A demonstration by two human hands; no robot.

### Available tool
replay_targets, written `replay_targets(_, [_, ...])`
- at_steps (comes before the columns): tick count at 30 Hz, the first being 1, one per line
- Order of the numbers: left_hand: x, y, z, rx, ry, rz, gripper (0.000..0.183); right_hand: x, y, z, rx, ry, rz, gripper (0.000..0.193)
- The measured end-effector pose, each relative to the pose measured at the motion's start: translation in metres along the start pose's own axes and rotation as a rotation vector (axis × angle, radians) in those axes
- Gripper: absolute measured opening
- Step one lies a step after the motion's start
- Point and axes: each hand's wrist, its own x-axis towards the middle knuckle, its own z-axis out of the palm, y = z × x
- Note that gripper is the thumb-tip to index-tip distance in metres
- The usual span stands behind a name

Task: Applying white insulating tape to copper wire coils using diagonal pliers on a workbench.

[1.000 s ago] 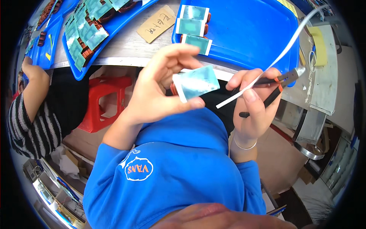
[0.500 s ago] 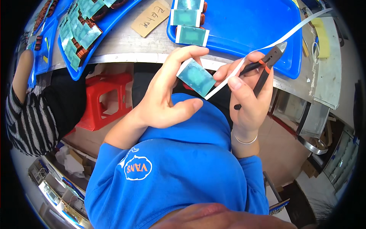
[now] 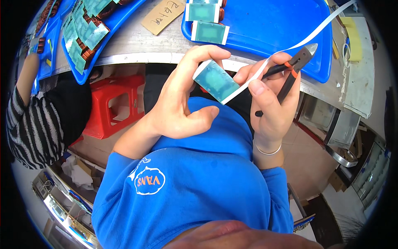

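Note:
My left hand point(image 3: 182, 103) is curled around a flat green rectangular component point(image 3: 216, 81), which tilts down to the right. A white band crosses its upper left end. White tape point(image 3: 315, 32) lies along its lower right edge and trails up and away to the right. My right hand point(image 3: 271, 97) pinches this tape between thumb and fingers beside the component. Also tucked in that hand is a pair of side cutters point(image 3: 299, 62) with dark handles and orange trim, its jaws pointing up right. The component's underside is hidden.
Ahead on the bench, a blue tray point(image 3: 265, 25) holds several green components point(image 3: 209, 32) with white end bands and copper windings. Another blue tray point(image 3: 83, 79) at left is heaped with similar parts. Between them lies a cardboard piece point(image 3: 163, 16). A red stool point(image 3: 99, 106) and a person's striped sleeve point(image 3: 35, 133) are at left.
My right hand and the cutters have shifted slightly right and up. The component has moved a little right, still in my left hand, and the tape stays at its lower right edge.

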Motion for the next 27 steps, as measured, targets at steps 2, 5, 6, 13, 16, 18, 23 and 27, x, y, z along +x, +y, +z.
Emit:
replay_targets(2, [0.0002,0.0007,0.0004,0.006,0.003,-0.005,0.073,-0.0001,0.0001,0.0004,-0.019,-0.006,-0.019,0.041])
replay_targets(5, [-0.0001,0.0007,-0.0014,-0.018,0.004,0.001,0.073,0.0001,0.0008,0.0029,-0.033,0.001,-0.018,0.042])
replay_targets(6, [-0.0006,0.0013,-0.0022,-0.028,0.009,-0.009,0.073,-0.0001,0.001,0.0047,-0.035,0.001,-0.017,0.042])
replay_targets(13, [0.0001,-0.0005,-0.0025,0.031,0.01,0.019,0.068,-0.0005,0.001,0.0052,-0.077,0.028,-0.01,0.043])
replay_targets(16, [0.0002,-0.0016,-0.0053,0.062,-0.009,0.059,0.066,-0.0003,0.0011,0.0055,-0.076,0.019,-0.039,0.042])
replay_targets(18, [-0.0011,0.0004,-0.0038,0.034,0.007,0.033,0.066,-0.0003,0.0021,0.0056,-0.1,0.028,-0.044,0.042])
replay_targets(23, [-0.0012,0.0008,-0.0049,0.005,0.014,0.024,0.065,-0.001,0.0048,0.0053,-0.132,0.055,-0.033,0.04])
replay_targets(27, [-0.0027,-0.0002,-0.002,-0.03,0.046,0.025,0.062,-0.0014,0.007,0.0042,-0.134,0.05,-0.042,0.039])
